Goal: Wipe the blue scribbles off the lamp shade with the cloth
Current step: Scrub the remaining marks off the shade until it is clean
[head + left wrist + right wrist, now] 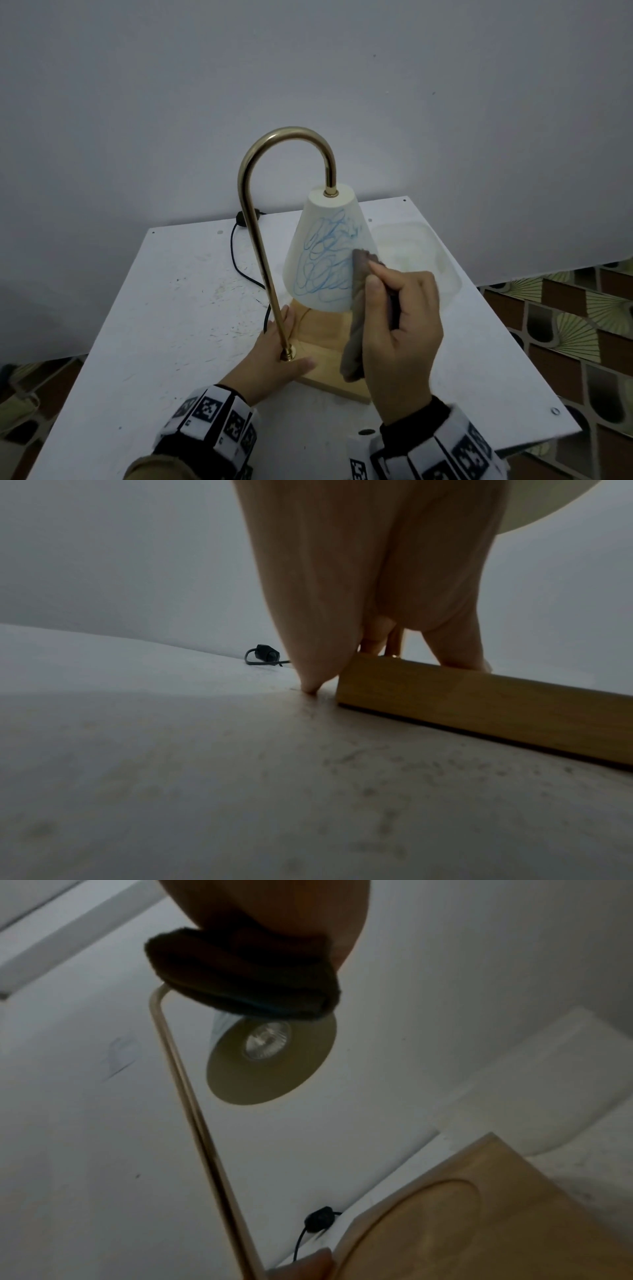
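Note:
A cream cone lamp shade hangs from a curved brass arm over a square wooden base. Blue scribbles cover the side of the shade facing me. My right hand grips a grey-brown cloth and holds it against the shade's right edge; the loose end hangs down. In the right wrist view the bunched cloth sits above the shade's open underside. My left hand rests flat on the base's corner, thumb and fingers either side of the arm's foot. The left wrist view shows the base's edge.
A clear plastic container stands behind the shade at the back right. A black cord with an inline switch trails from the back of the white table toward the base. Patterned floor shows past the table's right edge.

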